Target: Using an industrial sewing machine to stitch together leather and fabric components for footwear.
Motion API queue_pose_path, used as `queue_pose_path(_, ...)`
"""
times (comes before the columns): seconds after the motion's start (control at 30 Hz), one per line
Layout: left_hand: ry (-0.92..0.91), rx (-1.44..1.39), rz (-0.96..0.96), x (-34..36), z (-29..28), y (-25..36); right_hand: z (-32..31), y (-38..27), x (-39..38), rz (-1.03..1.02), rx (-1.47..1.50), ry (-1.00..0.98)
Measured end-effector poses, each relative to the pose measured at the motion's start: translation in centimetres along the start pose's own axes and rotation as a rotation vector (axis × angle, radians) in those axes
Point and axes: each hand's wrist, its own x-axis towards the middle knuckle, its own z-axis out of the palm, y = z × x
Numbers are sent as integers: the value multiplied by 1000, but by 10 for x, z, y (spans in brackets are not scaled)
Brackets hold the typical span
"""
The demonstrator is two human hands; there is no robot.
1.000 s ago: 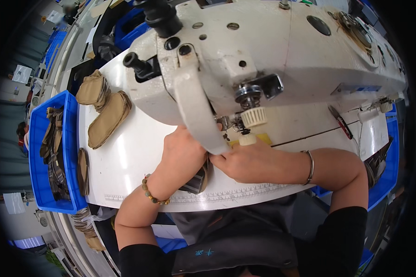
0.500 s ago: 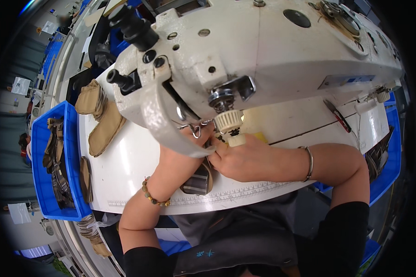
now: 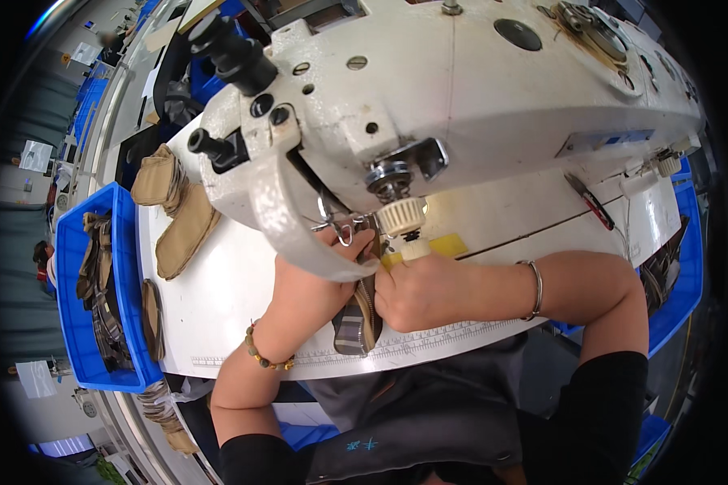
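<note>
A white sewing machine [image 3: 477, 105] arches over the work. Under its needle area lies a narrow plaid-and-tan fabric piece [image 3: 353, 330], with what looks like a zipper along one edge; its near end points toward me. My left hand [image 3: 311, 279] is on the fabric's left side, fingers closed on it close to the presser foot, partly behind the machine's curved white guard [image 3: 279, 210]. On the other side, my right hand [image 3: 421, 293] is curled, its fingertips at the fabric's right edge and hidden from view. The needle cannot be made out.
Tan fabric pieces [image 3: 188, 230] are stacked on the white table at left. Beside them stands a blue bin [image 3: 129, 283] of plaid pieces; another blue bin [image 3: 687, 267] is at right. Small snips [image 3: 589, 202] lie behind my right arm. A ruler strip [image 3: 429, 338] follows the near edge.
The fabric piece has turned straighter, and more of its zipper-like edge shows. My right hand has curled and moved slightly nearer me. My left hand has shifted slightly.
</note>
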Motion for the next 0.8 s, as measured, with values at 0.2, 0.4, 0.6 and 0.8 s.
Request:
queue_pose_path(0.2, -31, 59, -25, 0, 9, -4, -4, 0, 0, 26, 14, -67)
queue_pose_path(0.4, -3, 51, 2, 6, 11, -3, -5, -1, -2, 92, -24, -50)
queue_pose_path(0.6, 10, 215, 68, -2, 12, -14, 17, -3, 2, 153, 120, -44)
queue_pose_path(0.8, 4, 159, 219, -10, -20, 10, 5, -6, 2, 198, 163, -135)
